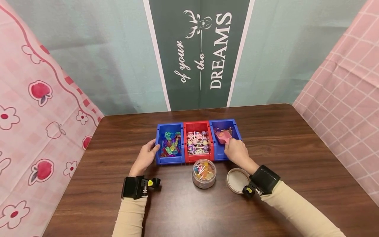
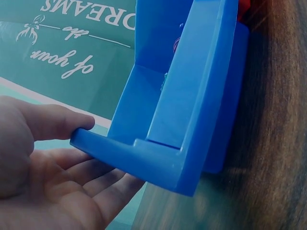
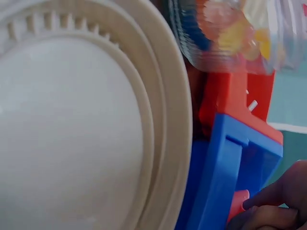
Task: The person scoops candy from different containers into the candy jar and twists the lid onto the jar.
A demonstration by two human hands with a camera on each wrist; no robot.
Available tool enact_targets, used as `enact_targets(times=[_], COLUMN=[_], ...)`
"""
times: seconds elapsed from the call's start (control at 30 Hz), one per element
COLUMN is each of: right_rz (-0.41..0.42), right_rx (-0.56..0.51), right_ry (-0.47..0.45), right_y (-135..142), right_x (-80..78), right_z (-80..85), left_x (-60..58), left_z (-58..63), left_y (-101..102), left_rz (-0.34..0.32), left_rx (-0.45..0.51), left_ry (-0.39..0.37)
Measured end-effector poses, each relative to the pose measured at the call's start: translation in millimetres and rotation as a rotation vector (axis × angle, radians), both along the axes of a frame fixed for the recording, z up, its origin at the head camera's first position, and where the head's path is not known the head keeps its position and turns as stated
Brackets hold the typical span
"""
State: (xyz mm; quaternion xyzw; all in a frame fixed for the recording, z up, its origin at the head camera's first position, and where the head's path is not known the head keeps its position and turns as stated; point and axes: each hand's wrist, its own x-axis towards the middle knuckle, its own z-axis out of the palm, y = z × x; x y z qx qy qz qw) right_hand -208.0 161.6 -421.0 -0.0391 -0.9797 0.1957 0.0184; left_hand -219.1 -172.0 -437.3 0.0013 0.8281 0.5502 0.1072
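Observation:
My left hand [image 1: 145, 155] grips the side wall of the left blue bin [image 1: 169, 162]; in the left wrist view the thumb [image 2: 60, 122] lies at the rim and the fingers lie along the outer side. Colourful translucent candy-like pieces [image 1: 171, 144] fill part of that bin. My right hand [image 1: 238, 151] holds a pink scoop [image 1: 223, 136] by its handle, down inside the right blue bin [image 1: 220, 154]. Small brownish pieces lie around the scoop. Part of the scoop's pink handle [image 3: 238, 203] shows in the right wrist view.
Between the blue bins, a red bin [image 1: 196, 124] holds lollipops and swirled candies [image 1: 197, 143]. In front stands an open clear jar [image 1: 204, 181] of mixed sweets. A round lid [image 1: 238, 181] lies inside-up beneath my right wrist. A curtain backs the wooden table [image 1: 183, 210].

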Motion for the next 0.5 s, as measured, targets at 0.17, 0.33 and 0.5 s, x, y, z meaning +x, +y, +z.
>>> enact_targets(times=[0.17, 0.33, 0.5], right_rz=[-0.026, -0.057, -0.054], right_rx=[0.052, 0.045, 0.059], right_ry=[0.014, 0.066, 0.092], right_y=[-6.2, -8.4, -8.4], right_x=[2.3, 6.8, 8.4], right_z=[-3.4, -5.9, -8.6], left_x=[-0.2, 0.5, 1.2], left_z=[-0.3, 0.0, 0.1], left_y=[0.4, 0.2, 0.1], left_rz=[-0.001, -0.001, 0.001], left_rx=[0.001, -0.006, -0.010], left_ry=[-0.005, -0.010, -0.017])
